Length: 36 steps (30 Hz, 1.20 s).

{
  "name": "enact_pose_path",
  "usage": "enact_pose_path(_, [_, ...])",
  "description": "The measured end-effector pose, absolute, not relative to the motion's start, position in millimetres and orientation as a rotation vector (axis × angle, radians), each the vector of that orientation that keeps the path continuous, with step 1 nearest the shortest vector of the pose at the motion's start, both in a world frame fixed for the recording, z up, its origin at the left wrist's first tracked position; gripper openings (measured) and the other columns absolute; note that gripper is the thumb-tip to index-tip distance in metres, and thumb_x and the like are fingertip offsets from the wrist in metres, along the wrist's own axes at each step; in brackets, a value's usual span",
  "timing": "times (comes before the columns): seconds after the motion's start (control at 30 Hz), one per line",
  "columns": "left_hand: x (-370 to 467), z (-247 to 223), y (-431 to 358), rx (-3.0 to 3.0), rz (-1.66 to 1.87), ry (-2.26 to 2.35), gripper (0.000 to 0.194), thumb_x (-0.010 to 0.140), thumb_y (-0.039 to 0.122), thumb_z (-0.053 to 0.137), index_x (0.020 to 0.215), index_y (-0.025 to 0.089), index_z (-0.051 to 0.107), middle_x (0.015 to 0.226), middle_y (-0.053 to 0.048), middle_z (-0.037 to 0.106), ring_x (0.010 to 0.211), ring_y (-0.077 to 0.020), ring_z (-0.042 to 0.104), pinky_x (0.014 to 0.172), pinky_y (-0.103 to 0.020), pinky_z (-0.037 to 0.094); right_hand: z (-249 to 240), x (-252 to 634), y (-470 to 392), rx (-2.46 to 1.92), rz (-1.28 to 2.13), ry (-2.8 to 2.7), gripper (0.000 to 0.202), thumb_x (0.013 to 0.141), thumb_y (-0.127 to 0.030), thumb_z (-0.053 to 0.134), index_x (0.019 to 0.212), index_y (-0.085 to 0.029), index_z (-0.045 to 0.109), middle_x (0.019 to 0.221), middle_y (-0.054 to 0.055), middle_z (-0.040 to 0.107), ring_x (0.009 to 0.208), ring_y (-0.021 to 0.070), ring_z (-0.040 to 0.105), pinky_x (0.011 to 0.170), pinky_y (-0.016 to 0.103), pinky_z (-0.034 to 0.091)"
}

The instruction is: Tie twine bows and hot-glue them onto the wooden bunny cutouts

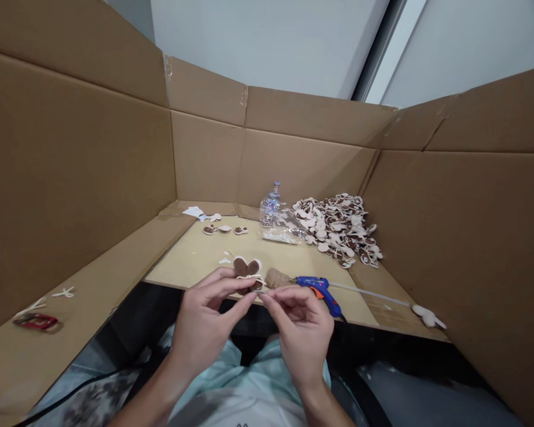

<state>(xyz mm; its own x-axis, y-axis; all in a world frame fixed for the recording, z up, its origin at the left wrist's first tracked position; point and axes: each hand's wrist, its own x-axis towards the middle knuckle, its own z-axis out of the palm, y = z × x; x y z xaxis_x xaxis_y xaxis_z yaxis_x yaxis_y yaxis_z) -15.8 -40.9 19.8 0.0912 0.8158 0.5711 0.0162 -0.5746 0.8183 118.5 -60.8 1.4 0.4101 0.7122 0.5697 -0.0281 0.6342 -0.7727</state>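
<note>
My left hand is closed on a brown felt ornament with white edging, shaped with two ear-like lobes and tied with a pale cord bow. Thumb and fingers pinch its lower part and hide some of it. My right hand is closed in a pinch at the ornament's lower right edge; whatever small thing lies between those fingertips is too small to make out. Just beyond the right hand, a blue glue gun with an orange trigger lies on the board, its nozzle toward a brownish lump.
Cardboard walls surround the board. A big pile of similar ornaments lies back right, beside a clear plastic bag and a bottle. Several pieces sit back left. A red-handled tool lies far left.
</note>
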Motion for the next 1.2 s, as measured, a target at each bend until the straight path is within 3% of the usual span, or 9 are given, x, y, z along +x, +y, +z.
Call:
enact_pose_path(0.37, [-17, 23, -44, 1.666, 1.511, 0.787, 0.015, 0.075, 0.010, 0.073, 0.081, 0.023, 0.075, 0.081, 0.001, 0.069, 0.078, -0.0102, 0.065, 0.069, -0.016, 0.052, 2, 122, -62, -0.808, 0.645, -1.035, 0.014, 0.070, -0.011, 0.077, 0.071, -0.018, 0.066, 0.067, -0.003, 0.068, 0.063, 0.0079, 0.065, 0.060, 0.014, 0.053])
enact_pose_path(0.63, [-24, 22, -42, 1.426, 1.266, 0.723, 0.007, 0.074, 0.016, 0.076, 0.077, 0.022, 0.073, 0.079, 0.002, 0.072, 0.074, -0.0099, 0.067, 0.071, -0.016, 0.053, -5, 132, -48, -0.555, 1.310, -0.885, 0.031, 0.060, -0.013, 0.086, 0.080, -0.021, 0.064, 0.071, -0.005, 0.065, 0.066, 0.0053, 0.061, 0.064, 0.013, 0.049])
enact_pose_path(0.77, [-26, 22, -36, 1.401, 1.204, 0.703, 0.009, 0.074, 0.018, 0.076, 0.082, 0.021, 0.075, 0.087, -0.001, 0.074, 0.081, -0.0113, 0.067, 0.076, -0.018, 0.052, -6, 145, -38, -0.462, 1.408, -0.983, 0.040, 0.054, -0.011, 0.088, 0.083, -0.021, 0.064, 0.075, -0.005, 0.064, 0.067, 0.0072, 0.061, 0.064, 0.016, 0.049])
enact_pose_path(0.93, [-23, 21, -29, 1.305, 1.176, 0.736, 0.018, 0.063, 0.015, 0.083, 0.070, 0.017, 0.067, 0.072, 0.003, 0.068, 0.068, -0.0071, 0.061, 0.066, -0.015, 0.048, -4, 161, -39, -0.516, 1.214, -1.239, 0.035, 0.077, -0.028, 0.075, 0.109, -0.026, 0.062, 0.083, -0.001, 0.064, 0.074, 0.0113, 0.062, 0.072, 0.024, 0.050])
enact_pose_path(1.03, [-16, 15, -28, 1.270, 1.122, 0.704, 0.026, 0.061, 0.013, 0.084, 0.064, 0.016, 0.058, 0.065, 0.006, 0.063, 0.062, -0.0060, 0.058, 0.062, -0.015, 0.046, -3, 165, -46, -0.664, 1.065, -1.461, 0.038, 0.085, -0.030, 0.066, 0.122, -0.026, 0.059, 0.088, 0.001, 0.064, 0.078, 0.0133, 0.061, 0.073, 0.027, 0.050])
enact_pose_path(1.2, [-5, 1, -28, 1.289, 0.974, 0.696, 0.025, 0.057, 0.013, 0.084, 0.060, 0.015, 0.059, 0.062, 0.004, 0.064, 0.061, -0.0096, 0.060, 0.062, -0.021, 0.048, -9, 171, -54, -0.919, 0.779, -1.749, 0.021, 0.088, -0.029, 0.061, 0.106, -0.023, 0.070, 0.089, 0.003, 0.068, 0.075, 0.0134, 0.061, 0.069, 0.024, 0.048])
